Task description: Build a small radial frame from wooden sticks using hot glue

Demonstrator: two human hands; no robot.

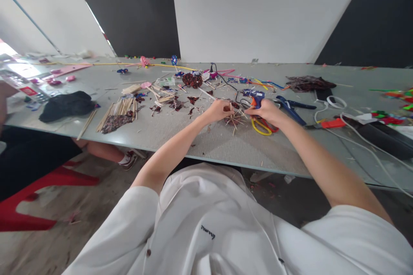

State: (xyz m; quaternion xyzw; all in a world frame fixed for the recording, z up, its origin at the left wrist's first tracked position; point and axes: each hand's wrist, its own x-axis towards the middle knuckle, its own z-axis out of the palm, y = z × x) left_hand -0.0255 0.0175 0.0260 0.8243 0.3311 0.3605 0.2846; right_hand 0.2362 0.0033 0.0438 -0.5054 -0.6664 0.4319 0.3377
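My right hand (267, 111) is wrapped round a blue hot glue gun (258, 99), its front end partly hidden by my fingers. My left hand (220, 111) pinches a thin wooden stick (230, 106). Below and between both hands is a spiky bundle of thin sticks with dark patterned cloth (232, 121), low over the tabletop. Whether the pinched stick touches the bundle I cannot make out. Scissors with yellow and red handles (260, 127) lie under my right hand. Blue-handled pliers or cutters (292, 109) rest just right of it.
Loose sticks (164, 94) and dark scraps (192, 100) litter the table (167, 131). Left are cloth-wrapped sticks (118, 120), a black cloth heap (67, 106) and a plastic bottle (24, 84). White cables (364, 142) run at the right. Another person's leg (105, 152) shows beside a red stool (58, 180).
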